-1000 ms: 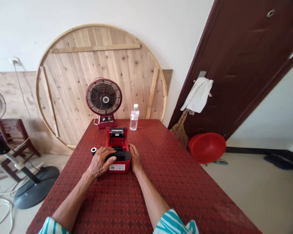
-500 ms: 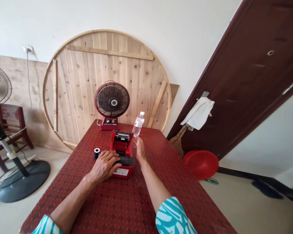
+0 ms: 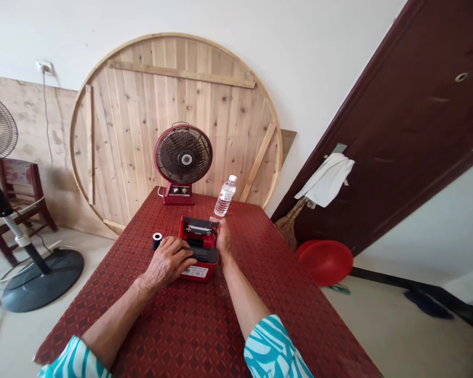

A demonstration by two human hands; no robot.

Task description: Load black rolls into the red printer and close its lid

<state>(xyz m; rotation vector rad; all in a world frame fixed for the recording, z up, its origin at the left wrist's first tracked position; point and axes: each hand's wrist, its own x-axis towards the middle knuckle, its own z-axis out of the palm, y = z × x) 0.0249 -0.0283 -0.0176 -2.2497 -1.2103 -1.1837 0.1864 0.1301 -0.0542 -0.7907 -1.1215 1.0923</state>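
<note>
A small red and black label printer (image 3: 208,274) stands on the patterned red table (image 3: 205,325), its hinged lid (image 3: 200,223) raised and leaning forward. From the left, my left hand (image 3: 171,261) grips the printer, fingers laid over its black front top; the thumb is mostly hidden. My right hand (image 3: 223,240) is closed against the lid's right edge, with fingertips partly hidden behind it. Just left of the printer, beyond my left hand, a black roll with a white core (image 3: 156,241) stands on end. The printer's inside is partly covered by the lid and my fingers.
Behind the printer stand a red table fan (image 3: 178,194) and a clear water bottle (image 3: 224,198). A round wooden tabletop (image 3: 150,121) leans on the wall. On the left are a pedestal fan (image 3: 43,283) and a chair (image 3: 19,181); at right, a red basin (image 3: 327,262) by the door.
The printer's lid has tipped forward from a more upright position. My right hand has come against it from beside the printer. My left hand stays on the printer; the view has shifted slightly.
</note>
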